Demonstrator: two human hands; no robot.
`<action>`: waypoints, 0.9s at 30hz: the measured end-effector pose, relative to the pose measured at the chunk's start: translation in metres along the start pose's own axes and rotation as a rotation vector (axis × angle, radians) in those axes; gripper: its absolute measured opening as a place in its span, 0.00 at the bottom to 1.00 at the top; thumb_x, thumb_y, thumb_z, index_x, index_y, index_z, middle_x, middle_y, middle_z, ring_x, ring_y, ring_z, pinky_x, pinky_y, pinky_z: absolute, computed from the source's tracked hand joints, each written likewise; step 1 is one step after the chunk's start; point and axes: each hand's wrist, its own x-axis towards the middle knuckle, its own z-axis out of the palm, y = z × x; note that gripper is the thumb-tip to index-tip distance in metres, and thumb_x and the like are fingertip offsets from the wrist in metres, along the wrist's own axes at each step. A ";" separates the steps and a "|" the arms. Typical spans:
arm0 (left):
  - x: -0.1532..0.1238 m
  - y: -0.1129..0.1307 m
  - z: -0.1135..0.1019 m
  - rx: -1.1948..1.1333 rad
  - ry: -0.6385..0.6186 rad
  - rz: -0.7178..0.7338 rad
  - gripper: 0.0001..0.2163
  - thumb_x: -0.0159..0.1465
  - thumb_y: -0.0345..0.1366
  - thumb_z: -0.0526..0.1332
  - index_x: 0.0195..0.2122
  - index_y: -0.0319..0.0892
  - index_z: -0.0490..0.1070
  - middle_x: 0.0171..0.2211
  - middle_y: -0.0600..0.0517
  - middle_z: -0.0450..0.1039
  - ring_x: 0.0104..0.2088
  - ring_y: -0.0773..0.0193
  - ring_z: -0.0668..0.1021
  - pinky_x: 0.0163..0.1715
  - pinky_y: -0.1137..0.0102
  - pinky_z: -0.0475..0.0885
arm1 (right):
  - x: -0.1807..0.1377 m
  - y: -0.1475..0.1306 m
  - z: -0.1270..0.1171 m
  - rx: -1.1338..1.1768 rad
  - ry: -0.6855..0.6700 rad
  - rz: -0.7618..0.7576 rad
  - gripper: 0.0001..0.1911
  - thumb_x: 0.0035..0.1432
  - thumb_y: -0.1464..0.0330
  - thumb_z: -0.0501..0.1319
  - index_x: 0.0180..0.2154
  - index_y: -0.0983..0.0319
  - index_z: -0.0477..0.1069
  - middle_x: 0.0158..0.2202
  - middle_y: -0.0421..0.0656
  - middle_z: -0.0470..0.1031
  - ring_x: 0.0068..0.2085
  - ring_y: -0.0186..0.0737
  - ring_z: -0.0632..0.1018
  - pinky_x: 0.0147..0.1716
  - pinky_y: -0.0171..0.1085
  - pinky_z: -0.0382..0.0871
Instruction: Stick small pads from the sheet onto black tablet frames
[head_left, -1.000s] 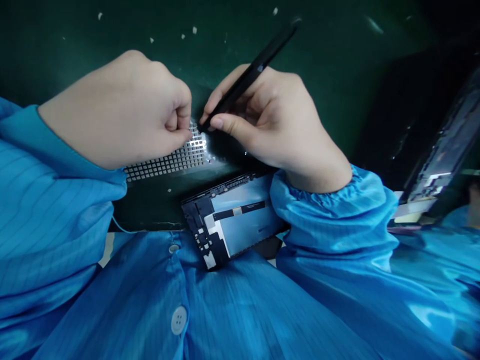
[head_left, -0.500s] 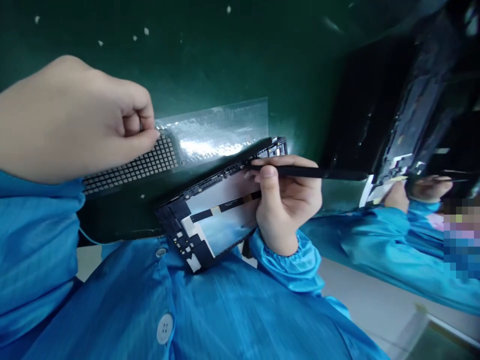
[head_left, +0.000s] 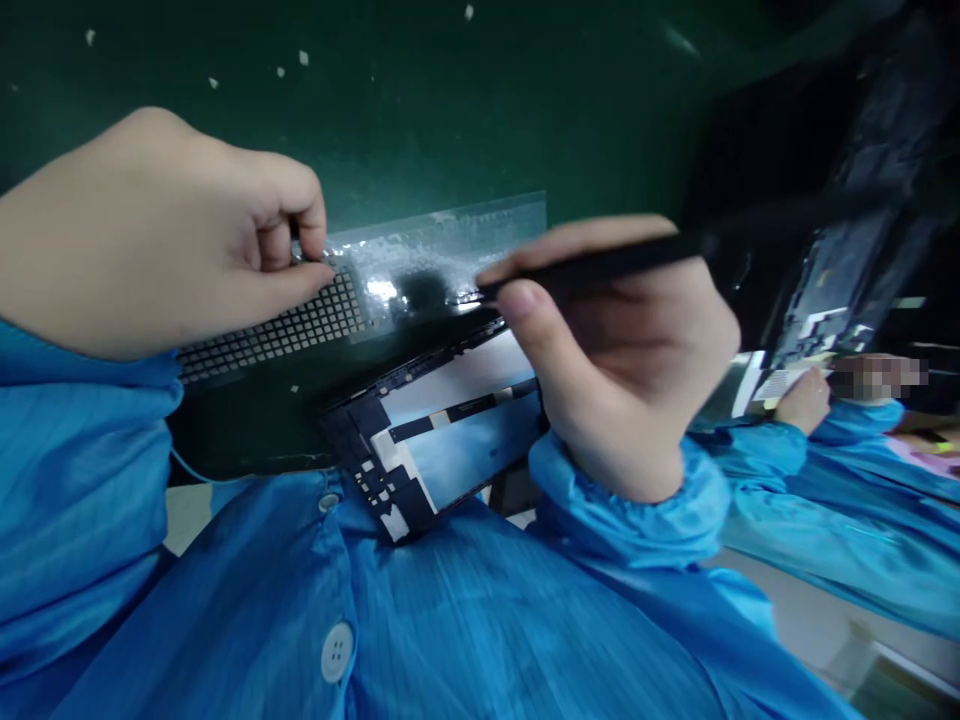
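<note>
My left hand (head_left: 195,240) is closed, thumb and finger pinched at the upper edge of a clear sheet (head_left: 480,225). Rows of small grey square pads (head_left: 307,325) cover the sheet's left part; its right part is bare and shiny. Black tweezers (head_left: 600,262) are gripped in my right hand (head_left: 622,350), raised over the sheet with the tips pointing left, just right of the pads. Whether the tips hold a pad cannot be made out. Tilted at the table edge against my smock lies an opened tablet-like device (head_left: 465,440), its right end hidden behind my right hand.
The green table (head_left: 420,120) has several small white bits scattered at the far side. To the right, a co-worker's hands (head_left: 802,402) work at another dark device (head_left: 825,260). A blue smock (head_left: 450,620) fills the near side.
My right hand with the tweezers has lifted off the device and moved up toward the clear sheet. My left hand keeps its pinch; the whole view has shifted slightly.
</note>
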 end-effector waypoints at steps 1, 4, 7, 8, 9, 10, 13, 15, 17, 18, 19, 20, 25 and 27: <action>0.003 0.008 -0.002 0.083 0.002 0.011 0.22 0.67 0.60 0.61 0.42 0.46 0.81 0.30 0.55 0.74 0.44 0.52 0.84 0.67 0.34 0.73 | 0.017 -0.001 0.004 0.034 -0.119 -0.012 0.04 0.72 0.65 0.71 0.47 0.53 0.80 0.46 0.41 0.86 0.47 0.41 0.87 0.51 0.43 0.86; 0.006 0.024 -0.005 0.229 -0.005 0.046 0.25 0.66 0.58 0.52 0.40 0.45 0.80 0.29 0.54 0.75 0.37 0.56 0.83 0.59 0.43 0.80 | 0.059 0.008 0.023 0.105 -0.378 -0.012 0.12 0.69 0.53 0.73 0.45 0.53 0.79 0.48 0.40 0.85 0.48 0.41 0.87 0.51 0.41 0.86; 0.006 0.032 -0.006 0.257 -0.024 0.028 0.24 0.66 0.56 0.49 0.39 0.44 0.78 0.29 0.55 0.74 0.39 0.55 0.84 0.60 0.47 0.80 | 0.075 0.021 0.039 0.128 -0.473 -0.023 0.19 0.68 0.47 0.71 0.45 0.55 0.79 0.47 0.41 0.84 0.48 0.43 0.87 0.52 0.43 0.86; 0.006 0.033 -0.006 0.267 -0.032 0.017 0.24 0.67 0.55 0.49 0.40 0.44 0.78 0.29 0.55 0.73 0.41 0.56 0.84 0.61 0.48 0.80 | 0.075 0.024 0.041 0.123 -0.489 -0.037 0.19 0.69 0.47 0.70 0.46 0.55 0.79 0.47 0.41 0.84 0.48 0.43 0.87 0.52 0.44 0.86; 0.006 0.033 -0.005 0.275 -0.041 0.005 0.23 0.68 0.55 0.50 0.41 0.44 0.78 0.30 0.56 0.73 0.43 0.56 0.85 0.63 0.49 0.80 | 0.074 0.026 0.041 0.114 -0.499 -0.052 0.19 0.70 0.47 0.69 0.46 0.55 0.79 0.47 0.42 0.84 0.48 0.43 0.87 0.51 0.44 0.86; 0.005 0.034 -0.005 0.280 -0.040 -0.003 0.22 0.69 0.54 0.52 0.42 0.44 0.78 0.31 0.57 0.74 0.44 0.55 0.85 0.64 0.48 0.79 | 0.072 0.027 0.041 0.103 -0.504 -0.064 0.19 0.71 0.47 0.68 0.47 0.55 0.79 0.47 0.42 0.84 0.48 0.43 0.87 0.51 0.44 0.86; 0.006 0.033 -0.005 0.269 -0.032 -0.017 0.19 0.69 0.52 0.57 0.42 0.43 0.79 0.32 0.58 0.74 0.49 0.52 0.86 0.67 0.44 0.78 | 0.067 0.025 0.037 0.082 -0.505 -0.073 0.19 0.72 0.47 0.66 0.48 0.55 0.79 0.49 0.42 0.84 0.49 0.43 0.86 0.51 0.44 0.86; 0.007 0.032 -0.005 0.276 -0.035 -0.032 0.17 0.69 0.51 0.57 0.42 0.44 0.79 0.32 0.58 0.75 0.51 0.51 0.86 0.68 0.45 0.77 | 0.069 0.025 0.037 0.079 -0.514 -0.057 0.20 0.71 0.46 0.67 0.48 0.55 0.79 0.49 0.42 0.84 0.49 0.43 0.86 0.52 0.44 0.86; 0.007 0.031 -0.005 0.296 -0.038 -0.048 0.17 0.70 0.52 0.57 0.42 0.46 0.79 0.33 0.59 0.76 0.51 0.54 0.86 0.69 0.49 0.78 | 0.074 0.027 0.040 0.080 -0.530 -0.025 0.19 0.69 0.47 0.70 0.47 0.54 0.79 0.49 0.41 0.85 0.49 0.43 0.86 0.55 0.44 0.86; 0.007 0.031 -0.005 0.302 -0.035 -0.054 0.18 0.70 0.53 0.57 0.42 0.46 0.80 0.33 0.59 0.76 0.51 0.55 0.86 0.68 0.51 0.78 | 0.077 0.028 0.040 0.091 -0.538 -0.008 0.19 0.67 0.47 0.72 0.46 0.54 0.80 0.49 0.41 0.85 0.49 0.43 0.86 0.55 0.44 0.86; 0.006 0.030 -0.005 0.300 -0.035 -0.053 0.19 0.70 0.54 0.56 0.42 0.46 0.80 0.33 0.59 0.77 0.50 0.55 0.86 0.68 0.51 0.78 | 0.079 0.030 0.040 0.127 -0.547 0.006 0.19 0.65 0.48 0.75 0.45 0.54 0.80 0.47 0.40 0.85 0.48 0.42 0.87 0.54 0.43 0.86; 0.006 0.030 -0.005 0.289 -0.031 -0.041 0.20 0.70 0.55 0.56 0.42 0.46 0.80 0.33 0.59 0.77 0.48 0.56 0.86 0.67 0.51 0.78 | 0.078 0.031 0.039 0.187 -0.545 0.024 0.18 0.63 0.50 0.77 0.43 0.55 0.80 0.46 0.40 0.86 0.46 0.41 0.87 0.51 0.42 0.87; 0.005 0.025 -0.005 0.234 -0.001 0.052 0.19 0.70 0.53 0.56 0.39 0.46 0.79 0.30 0.56 0.77 0.33 0.61 0.79 0.57 0.49 0.80 | 0.030 0.028 0.010 0.451 -0.072 0.129 0.04 0.69 0.64 0.74 0.42 0.56 0.83 0.37 0.40 0.85 0.34 0.36 0.84 0.37 0.36 0.84; 0.005 0.019 -0.004 0.243 0.007 0.068 0.18 0.70 0.53 0.57 0.40 0.47 0.79 0.28 0.57 0.76 0.30 0.63 0.77 0.53 0.48 0.81 | -0.004 0.031 0.000 0.346 0.227 0.129 0.01 0.69 0.67 0.73 0.43 0.56 0.84 0.36 0.39 0.84 0.34 0.35 0.84 0.35 0.35 0.82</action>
